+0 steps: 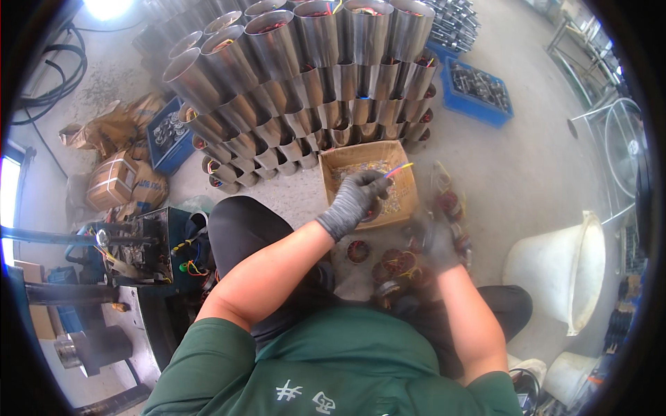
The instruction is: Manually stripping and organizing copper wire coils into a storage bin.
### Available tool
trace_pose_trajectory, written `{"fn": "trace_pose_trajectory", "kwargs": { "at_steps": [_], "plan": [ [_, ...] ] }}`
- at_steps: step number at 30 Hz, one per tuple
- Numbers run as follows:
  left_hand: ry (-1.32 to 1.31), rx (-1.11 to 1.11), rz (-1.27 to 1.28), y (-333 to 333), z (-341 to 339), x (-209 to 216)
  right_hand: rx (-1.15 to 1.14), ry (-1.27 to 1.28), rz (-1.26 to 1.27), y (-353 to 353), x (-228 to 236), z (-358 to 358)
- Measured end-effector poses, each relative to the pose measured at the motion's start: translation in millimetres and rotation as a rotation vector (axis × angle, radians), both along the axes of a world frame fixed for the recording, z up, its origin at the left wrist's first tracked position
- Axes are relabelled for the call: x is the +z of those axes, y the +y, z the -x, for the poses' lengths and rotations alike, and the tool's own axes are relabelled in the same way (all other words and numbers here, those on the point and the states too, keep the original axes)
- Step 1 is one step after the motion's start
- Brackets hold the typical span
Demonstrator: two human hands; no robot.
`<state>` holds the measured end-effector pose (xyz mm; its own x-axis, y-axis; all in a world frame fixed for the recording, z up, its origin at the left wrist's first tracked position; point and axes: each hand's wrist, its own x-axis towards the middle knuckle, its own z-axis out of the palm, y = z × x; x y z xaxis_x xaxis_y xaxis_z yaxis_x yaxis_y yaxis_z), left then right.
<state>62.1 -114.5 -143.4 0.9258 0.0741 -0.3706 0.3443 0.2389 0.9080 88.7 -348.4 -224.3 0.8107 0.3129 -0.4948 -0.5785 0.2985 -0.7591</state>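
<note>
Left hand [354, 197] pinches coloured wires [399, 168] over the cardboard box [406, 184], the blurred right hand [437, 243], grip unclear, near copper coils [395, 262]; better pull gently.

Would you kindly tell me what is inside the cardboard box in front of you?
The cardboard box holds a loose litter of small pale bits. The gloved left hand, pinching coloured wires, covers its middle, so that part is hidden.
</note>
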Motion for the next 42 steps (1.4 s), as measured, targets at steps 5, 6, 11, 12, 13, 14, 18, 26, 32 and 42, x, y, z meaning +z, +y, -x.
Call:
{"fn": "trace_pose_trajectory", "kwargs": {
  "at_steps": [5,6,11,12,13,14,18,26,32,42],
  "plan": [
    [-0.010,0.051,0.047,13.9,5.0,-16.2,0.189,-0.071,0.100,13.8,58.5,17.5],
    [0.001,0.053,0.035,14.1,7.1,-14.2,0.189,-0.069,0.100,13.8,58.9,17.6],
    [-0.073,0.003,0.031,25.6,14.4,-26.9,0.389,-0.046,0.063,24.5,79.9,15.7],
    [-0.063,0.002,-0.012,25.5,15.4,-27.6,0.389,-0.045,0.062,26.1,81.6,14.3],
    [-0.053,0.001,-0.055,25.6,16.3,-28.3,0.399,-0.037,0.074,27.5,82.8,13.0],
    [-0.053,0.001,-0.056,26.3,17.4,-28.7,0.409,-0.029,0.085,29.1,84.5,11.6],
    [0.011,-0.055,-0.131,23.8,23.0,-6.1,0.362,0.088,0.031,33.8,93.9,7.6],
    [0.002,0.189,0.098,29.3,22.1,-30.3,0.532,-0.156,0.123,31.4,75.1,12.1],
    [-0.027,0.187,0.006,29.8,19.1,-38.6,0.331,-0.042,0.111,39.7,51.5,13.5],
    [-0.054,0.144,-0.166,27.0,19.2,-45.0,0.426,-0.009,0.123,52.1,69.3,20.7]
  ]
}}
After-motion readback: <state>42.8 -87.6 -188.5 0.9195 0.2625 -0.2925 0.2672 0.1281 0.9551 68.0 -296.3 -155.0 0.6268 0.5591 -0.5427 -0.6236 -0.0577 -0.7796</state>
